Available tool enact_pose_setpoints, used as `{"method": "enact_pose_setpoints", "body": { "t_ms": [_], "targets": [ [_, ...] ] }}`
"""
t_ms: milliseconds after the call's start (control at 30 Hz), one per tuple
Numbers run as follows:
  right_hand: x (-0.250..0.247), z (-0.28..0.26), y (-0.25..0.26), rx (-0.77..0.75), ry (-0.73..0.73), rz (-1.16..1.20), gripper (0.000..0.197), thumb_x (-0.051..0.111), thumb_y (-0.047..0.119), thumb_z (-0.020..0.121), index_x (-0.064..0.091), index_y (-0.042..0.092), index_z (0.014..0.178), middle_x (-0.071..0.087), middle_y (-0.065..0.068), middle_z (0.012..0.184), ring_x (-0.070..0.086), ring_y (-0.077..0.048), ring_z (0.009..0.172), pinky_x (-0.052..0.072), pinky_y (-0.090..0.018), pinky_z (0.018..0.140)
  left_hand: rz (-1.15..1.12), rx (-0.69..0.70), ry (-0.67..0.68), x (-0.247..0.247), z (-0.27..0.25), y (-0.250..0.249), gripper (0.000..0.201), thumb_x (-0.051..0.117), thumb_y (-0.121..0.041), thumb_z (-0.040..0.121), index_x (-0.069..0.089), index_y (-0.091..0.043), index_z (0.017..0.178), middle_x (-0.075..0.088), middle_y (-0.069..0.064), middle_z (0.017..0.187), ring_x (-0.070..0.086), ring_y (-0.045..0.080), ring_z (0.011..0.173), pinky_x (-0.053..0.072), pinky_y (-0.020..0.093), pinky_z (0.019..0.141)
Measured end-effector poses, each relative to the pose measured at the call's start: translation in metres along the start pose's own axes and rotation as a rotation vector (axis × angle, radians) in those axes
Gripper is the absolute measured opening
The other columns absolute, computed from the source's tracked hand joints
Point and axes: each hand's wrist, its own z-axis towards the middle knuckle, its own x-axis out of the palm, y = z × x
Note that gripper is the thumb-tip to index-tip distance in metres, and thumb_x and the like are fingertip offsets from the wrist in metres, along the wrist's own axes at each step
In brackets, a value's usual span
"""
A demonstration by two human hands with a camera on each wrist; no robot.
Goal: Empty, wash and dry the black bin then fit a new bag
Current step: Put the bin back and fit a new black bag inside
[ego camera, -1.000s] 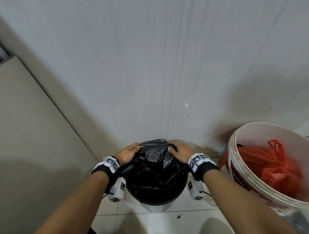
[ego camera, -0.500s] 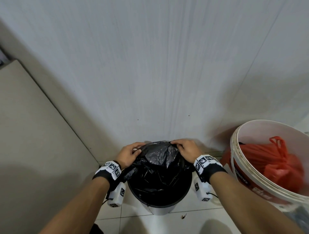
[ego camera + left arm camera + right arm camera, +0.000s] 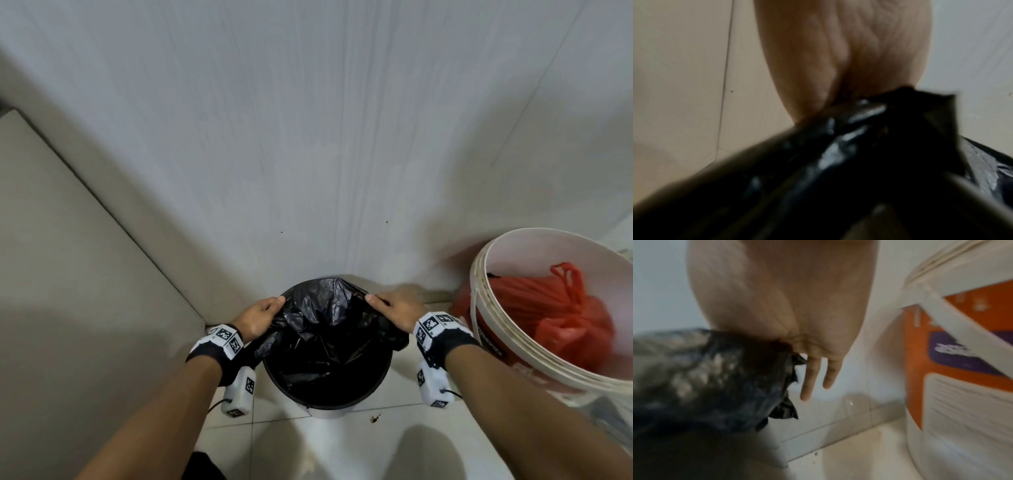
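Head view: black bin [image 3: 327, 394] stands on the tiled floor at 6 o'clock against the wall, black bag [image 3: 322, 318] bunched inside. Left hand [image 3: 257, 317] pinches the bag's edge at 9 o'clock, right hand [image 3: 395, 310] at 3 o'clock. White bucket [image 3: 507, 346] holds a red bag [image 3: 561, 308].

Bin [image 3: 327, 397] on floor [image 3: 387, 445], against wall [image 3: 308, 137]. Bag [image 3: 329, 318] in bin, top bunched above rim. Left hand [image 3: 257, 317] on bag's left edge, right hand [image 3: 397, 310] on right edge. Bucket [image 3: 479, 308] right of bin; tied bag [image 3: 561, 308] inside bucket.
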Motion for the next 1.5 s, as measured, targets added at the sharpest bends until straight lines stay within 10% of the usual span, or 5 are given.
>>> {"method": "enact_pose_setpoints", "body": {
  "t_ms": [233,367,600,867,1500],
  "targets": [
    [0.013,-0.028,-0.038,0.065,-0.336,0.133,0.031,0.065,0.008,0.08,0.068,0.039,0.081,0.066,0.007,0.102,0.064,-0.019,0.101,0.05,-0.033,0.095,0.215,-0.061,-0.18,-0.004,-0.029,0.007,0.049,0.057,-0.045,0.094,0.054,-0.016,0.134,0.057,0.001,0.126,0.054,0.022,0.122,0.041,0.039,0.108],
    [-0.004,-0.03,0.007,-0.353,-0.613,0.132,0.03,0.057,0.003,0.077,0.072,0.019,0.098,0.059,0.002,0.102,0.056,-0.013,0.095,0.042,-0.022,0.092,0.455,0.316,-0.568,0.012,-0.046,-0.02,0.011,0.065,-0.013,0.088,0.062,-0.013,0.099,0.054,0.002,0.097,0.054,0.024,0.095,0.045,0.037,0.087],
    [0.022,-0.04,0.042,-0.549,-0.152,-0.513,0.034,0.05,0.057,0.086,0.069,0.035,0.106,0.068,0.011,0.105,0.054,-0.017,0.107,0.031,-0.039,0.099,1.041,0.122,-0.071,0.067,-0.081,-0.044,0.05,0.058,-0.031,0.086,0.053,-0.03,0.136,0.054,-0.007,0.139,0.045,0.021,0.128,0.033,0.04,0.106],
    [0.017,-0.052,-0.002,-0.592,-0.291,-0.461,0.02,0.053,0.034,0.092,0.073,0.034,0.094,0.061,0.008,0.093,0.051,-0.015,0.107,0.002,-0.04,0.117,1.125,0.101,-0.351,0.08,-0.105,-0.043,0.033,0.049,-0.013,0.094,0.056,-0.023,0.125,0.055,0.001,0.12,0.054,0.025,0.113,0.04,0.036,0.086],
    [0.028,-0.111,-0.017,-0.702,-0.444,-0.381,0.021,0.049,0.043,0.09,0.058,0.026,0.099,0.061,0.011,0.097,0.056,-0.014,0.095,0.046,-0.028,0.083,0.839,0.559,-0.198,0.079,-0.127,-0.046,0.029,0.052,-0.033,0.092,0.068,-0.019,0.112,0.065,0.0,0.105,0.056,0.019,0.102,0.047,0.041,0.09]
  ]
}}
